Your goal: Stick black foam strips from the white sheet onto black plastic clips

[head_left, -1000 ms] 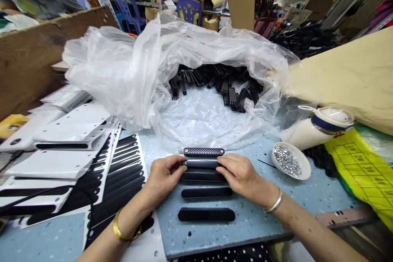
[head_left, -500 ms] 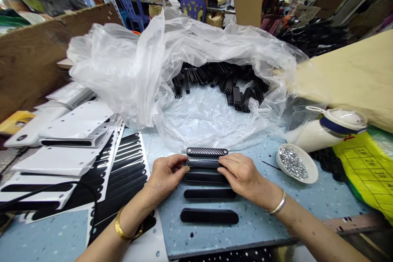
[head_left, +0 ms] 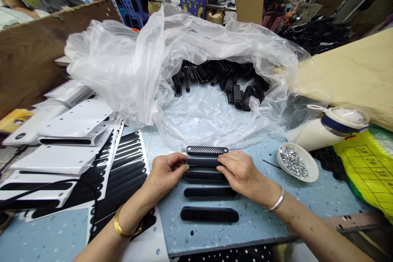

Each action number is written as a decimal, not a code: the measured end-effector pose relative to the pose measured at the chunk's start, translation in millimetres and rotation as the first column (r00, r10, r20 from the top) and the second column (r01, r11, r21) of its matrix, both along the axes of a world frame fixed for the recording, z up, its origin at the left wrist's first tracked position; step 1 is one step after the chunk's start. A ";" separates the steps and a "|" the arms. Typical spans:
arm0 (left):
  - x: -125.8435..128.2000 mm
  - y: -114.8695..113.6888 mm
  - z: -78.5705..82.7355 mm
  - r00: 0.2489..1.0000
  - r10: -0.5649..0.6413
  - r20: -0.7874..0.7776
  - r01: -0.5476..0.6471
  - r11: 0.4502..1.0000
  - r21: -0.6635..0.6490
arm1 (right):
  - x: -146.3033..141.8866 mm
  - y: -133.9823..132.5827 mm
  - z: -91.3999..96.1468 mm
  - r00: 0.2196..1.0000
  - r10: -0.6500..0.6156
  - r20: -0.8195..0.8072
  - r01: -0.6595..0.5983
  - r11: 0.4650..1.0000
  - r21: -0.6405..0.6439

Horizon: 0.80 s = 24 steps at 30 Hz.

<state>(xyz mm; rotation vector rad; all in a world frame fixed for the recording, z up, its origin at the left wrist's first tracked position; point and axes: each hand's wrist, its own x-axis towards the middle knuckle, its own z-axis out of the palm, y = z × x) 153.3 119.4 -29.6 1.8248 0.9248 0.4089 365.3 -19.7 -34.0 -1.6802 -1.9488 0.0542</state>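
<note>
Head view: my left hand (head_left: 166,174) and right hand (head_left: 242,174) pinch opposite ends of a black strip (head_left: 202,162), just my side of the latticed bar (head_left: 207,150). Bare tabletop (head_left: 313,196) lies between the bowl (head_left: 313,172) and the front edge (head_left: 258,243).

In the column before you, count four smooth black round-ended bars (head_left: 209,214) and one black lattice-faced bar (head_left: 207,150); you also have one round white bowl (head_left: 313,168) of uncountably many small silvery pieces (head_left: 292,161) and one white, blue-banded cylindrical bottle (head_left: 307,136).
</note>
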 end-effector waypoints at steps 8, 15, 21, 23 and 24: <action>-0.6 1.1 -0.1 1.000 0.004 -0.004 -0.004 1.000 0.007 | 1.3 -0.6 0.3 1.000 0.003 -0.021 -0.003 1.000 0.001; -1.4 1.3 -2.4 1.000 -0.008 -0.027 0.008 1.000 -0.004 | 0.9 -1.7 1.2 1.000 -0.001 -0.019 0.001 1.000 0.013; -1.4 1.3 -3.9 1.000 -0.011 -0.025 0.010 0.999 -0.030 | -0.8 -0.2 3.5 1.000 -0.001 0.001 0.001 1.000 0.023; -1.5 0.7 -3.5 1.000 -0.009 -0.026 0.008 0.999 -0.036 | -1.5 0.4 4.0 1.000 -0.002 0.004 0.002 1.000 0.020; -1.5 0.5 -3.2 1.000 -0.008 -0.026 0.007 0.999 -0.037 | -1.9 0.6 4.3 1.000 -0.004 0.005 0.004 1.000 0.018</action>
